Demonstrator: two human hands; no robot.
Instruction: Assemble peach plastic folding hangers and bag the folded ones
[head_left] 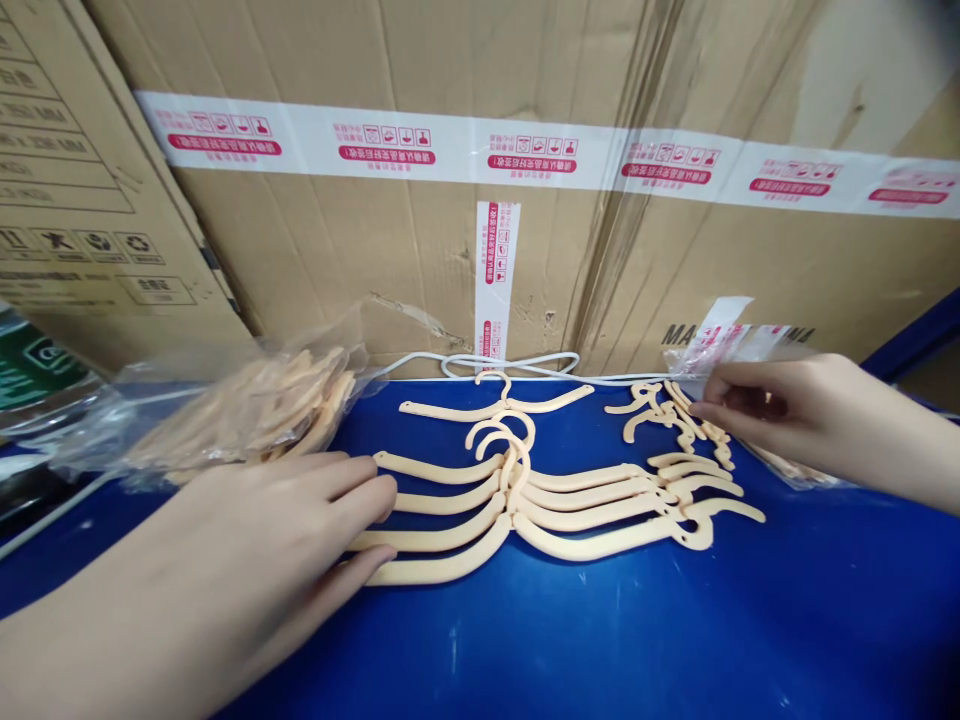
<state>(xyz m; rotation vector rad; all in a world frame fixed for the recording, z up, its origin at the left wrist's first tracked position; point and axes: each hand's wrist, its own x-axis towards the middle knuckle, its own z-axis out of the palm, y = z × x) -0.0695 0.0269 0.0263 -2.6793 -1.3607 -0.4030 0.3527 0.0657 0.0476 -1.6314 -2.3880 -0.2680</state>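
Several beige plastic hanger pieces (592, 545) lie in a row on the blue tabletop, with curved hooks at their middle and short curved ends on the right. My left hand (277, 530) rests over the left ends of this row, thumb and fingers apart, hiding some tips. Behind the row lies a separate hanger (450, 411) with its own hook. Over a loose pile of small curved beige pieces (651, 410) at the right, my right hand (780, 405) has its fingertips pinched together. What is between those fingertips, if anything, is hidden.
A clear plastic bag of beige pieces (247, 410) lies at the left, beside a bottle with a green label (37, 365). Another plastic bag (795, 470) sits partly under my right wrist. A white cable (510, 368) runs along the back, before large taped cardboard boxes (360, 260).
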